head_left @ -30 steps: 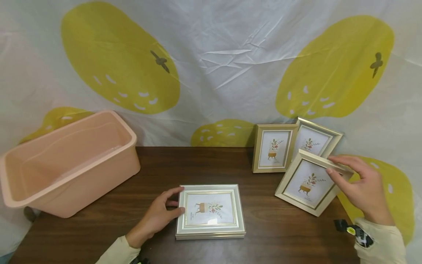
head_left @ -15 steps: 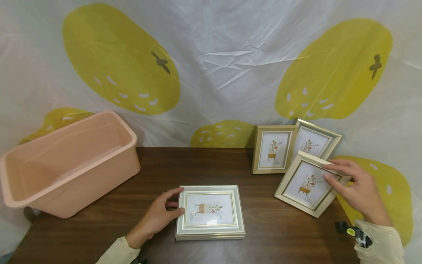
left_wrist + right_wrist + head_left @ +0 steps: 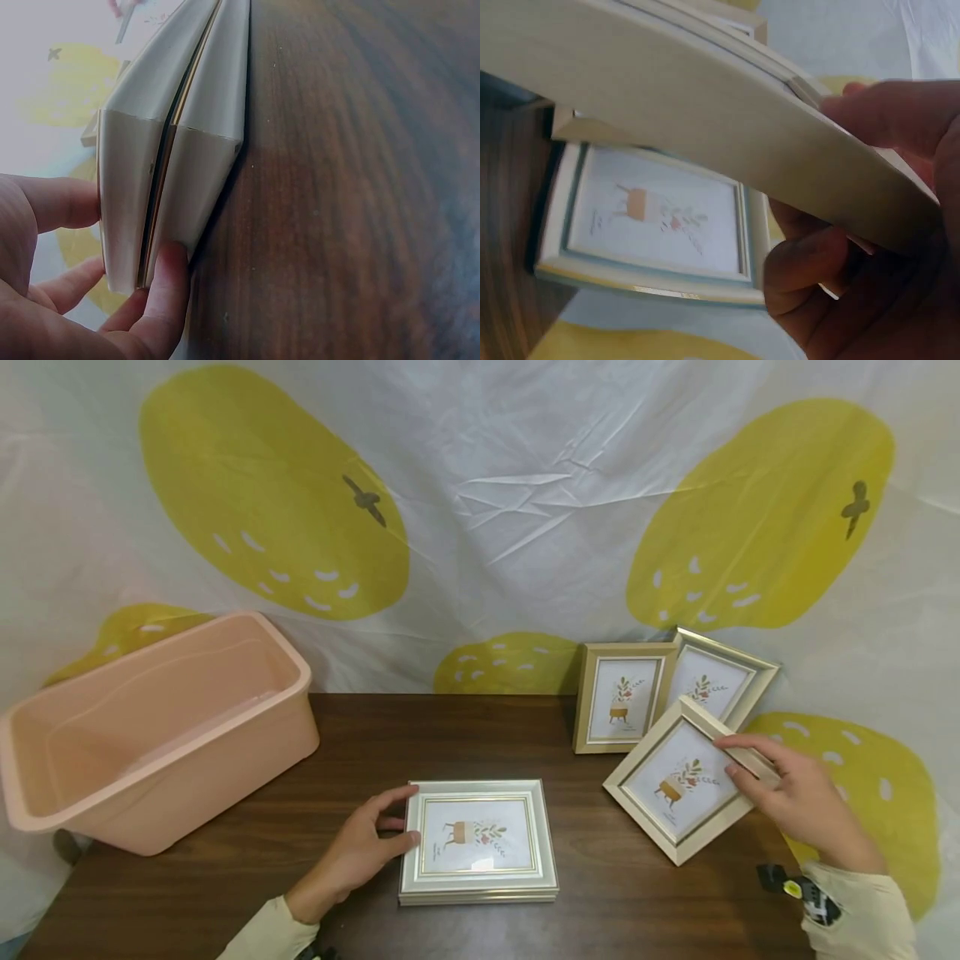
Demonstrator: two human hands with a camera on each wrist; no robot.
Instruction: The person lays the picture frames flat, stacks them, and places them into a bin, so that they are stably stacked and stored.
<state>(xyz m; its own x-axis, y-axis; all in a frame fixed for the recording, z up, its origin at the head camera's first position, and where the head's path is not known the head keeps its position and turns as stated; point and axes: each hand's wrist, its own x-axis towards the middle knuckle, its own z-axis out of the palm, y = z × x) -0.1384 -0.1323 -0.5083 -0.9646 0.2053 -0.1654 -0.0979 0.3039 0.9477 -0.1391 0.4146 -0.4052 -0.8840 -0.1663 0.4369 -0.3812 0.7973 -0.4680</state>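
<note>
- At far left, a pink plastic bin (image 3: 180, 785) sits on the dark wood table (image 3: 360, 752), well apart from the frames.
- The left hand (image 3: 367, 839) has a relaxed grip, fingertips merely touching the left edge of two stacked white picture frames (image 3: 480, 835) lying flat at center; stiff and smooth-sided, they are best taken together by opposite edges (the glossy front looks breakable).
- A tan picture frame (image 3: 622, 697) stands upright near the cloth.
- Just in front, a cream picture frame (image 3: 678, 781) tilts on its corner; it looks light and rigid, easily held by its border, clear of the pane.
- Behind it leans a silver-gold picture frame (image 3: 720, 685), partly blocked from view, the crowding calling for care against knocks.
- At right, the right hand (image 3: 798, 789) pinches the cream one's right-hand border, thumb in front, fingers behind.
</note>
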